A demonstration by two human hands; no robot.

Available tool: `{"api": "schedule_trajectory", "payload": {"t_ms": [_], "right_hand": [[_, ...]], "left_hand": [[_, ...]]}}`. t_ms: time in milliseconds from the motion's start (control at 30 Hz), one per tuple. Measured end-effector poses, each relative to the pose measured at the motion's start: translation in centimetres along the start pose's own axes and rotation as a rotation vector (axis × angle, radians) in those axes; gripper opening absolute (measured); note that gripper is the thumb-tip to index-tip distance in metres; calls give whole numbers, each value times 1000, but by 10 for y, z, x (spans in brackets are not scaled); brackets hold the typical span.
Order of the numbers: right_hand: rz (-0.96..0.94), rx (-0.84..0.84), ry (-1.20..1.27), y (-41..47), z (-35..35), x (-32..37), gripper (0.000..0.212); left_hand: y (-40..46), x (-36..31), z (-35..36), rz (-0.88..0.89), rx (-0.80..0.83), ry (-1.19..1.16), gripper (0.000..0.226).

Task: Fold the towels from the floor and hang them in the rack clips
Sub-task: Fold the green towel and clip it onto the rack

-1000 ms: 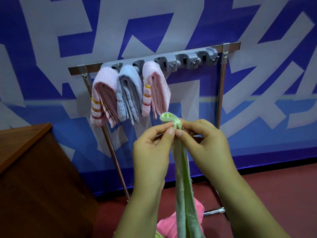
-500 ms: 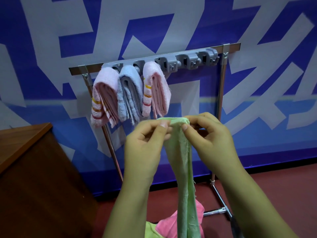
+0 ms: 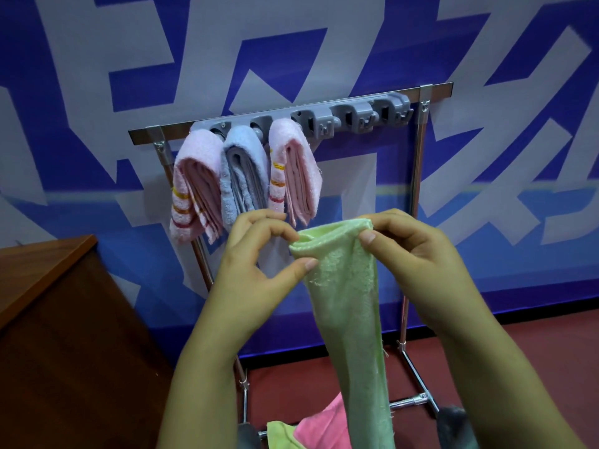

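green towel [image 3: 348,306] top edge pinched between left hand [image 3: 256,264], right hand [image 3: 411,257]

The green towel [image 3: 346,296] is soft terry cloth, fuzzy and matt, and the three hanging towels [image 3: 246,179] look the same. The rack [image 3: 418,176] is shiny smooth metal with grey matt plastic clips [image 3: 353,116]. The cabinet [image 3: 48,306] is smooth brown wood.

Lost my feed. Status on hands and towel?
Left hand, right hand: each pinches the pale green terry towel top. Three grey rack clips free. Nothing blocking.
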State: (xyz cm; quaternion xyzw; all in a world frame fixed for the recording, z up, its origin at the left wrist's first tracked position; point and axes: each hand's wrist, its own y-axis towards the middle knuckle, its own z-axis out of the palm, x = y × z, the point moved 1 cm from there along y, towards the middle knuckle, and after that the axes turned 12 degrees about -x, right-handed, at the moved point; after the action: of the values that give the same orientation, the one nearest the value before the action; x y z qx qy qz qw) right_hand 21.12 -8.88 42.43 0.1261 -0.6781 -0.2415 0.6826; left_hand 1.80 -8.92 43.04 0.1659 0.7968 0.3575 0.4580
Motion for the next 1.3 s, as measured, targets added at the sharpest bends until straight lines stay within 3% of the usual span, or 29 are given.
{"api": "schedule_trajectory", "payload": {"t_ms": [200, 367, 633, 767, 900, 1033, 1167, 1300], "right_hand": [[10, 19, 11, -1, -2, 0, 14], [2, 30, -16, 0, -4, -3, 15], [-66, 23, 50, 4, -9, 5, 14], [34, 0, 151, 1, -10, 4, 19], [71, 28, 192, -3, -6, 1, 18], [87, 61, 216, -3, -3, -2, 18], [64, 106, 200, -4, 2, -2, 16], [41, 151, 202, -6, 5, 0, 24]], "left_hand": [[1, -4, 0, 58, 117, 20, 19], [6, -4, -4, 116, 78, 43, 14], [8, -18, 1, -37, -13, -295, 15], [3, -24, 8, -139, -103, -562, 26], [0, -22, 14, -210, -185, -616, 25], [2, -18, 10, -206, -180, -499, 30], [4, -31, 2, 2, 1, -251, 39], [10, -40, 4, 84, 121, -73, 38]]}}
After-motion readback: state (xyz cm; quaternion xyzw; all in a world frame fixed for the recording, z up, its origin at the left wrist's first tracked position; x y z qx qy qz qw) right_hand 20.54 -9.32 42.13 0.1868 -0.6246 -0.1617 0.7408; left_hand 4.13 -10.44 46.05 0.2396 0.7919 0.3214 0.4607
